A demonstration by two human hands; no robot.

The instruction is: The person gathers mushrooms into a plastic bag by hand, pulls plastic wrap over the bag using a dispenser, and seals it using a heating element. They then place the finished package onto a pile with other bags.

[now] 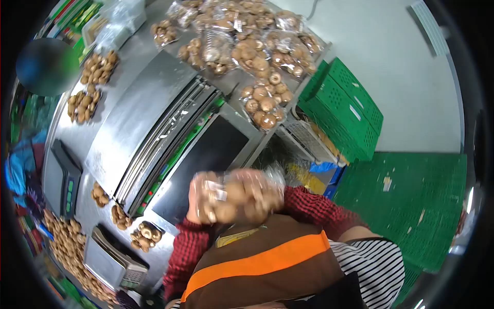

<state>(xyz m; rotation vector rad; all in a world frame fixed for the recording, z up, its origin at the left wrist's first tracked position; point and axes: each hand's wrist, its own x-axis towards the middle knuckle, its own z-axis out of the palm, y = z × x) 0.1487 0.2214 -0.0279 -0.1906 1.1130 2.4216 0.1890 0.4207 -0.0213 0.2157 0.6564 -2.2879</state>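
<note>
Close in front of my apron, a clear plastic-wrapped pack of brown mushrooms is held up, smeared by motion. My left hand grips its left end. My right hand is around its far and right side, where loose film sticks out; part of the fingers is hidden behind the pack. Just beyond the hands lies the dark flat plate of a metal film-wrapping machine. Unwrapped mushroom portions sit along its near left side.
Wrapped mushroom packs are heaped on the steel table's far end. Two mushroom portions lie at the far left. Scales and loose mushrooms are at left. Green crates stand at right beside green slatted flooring.
</note>
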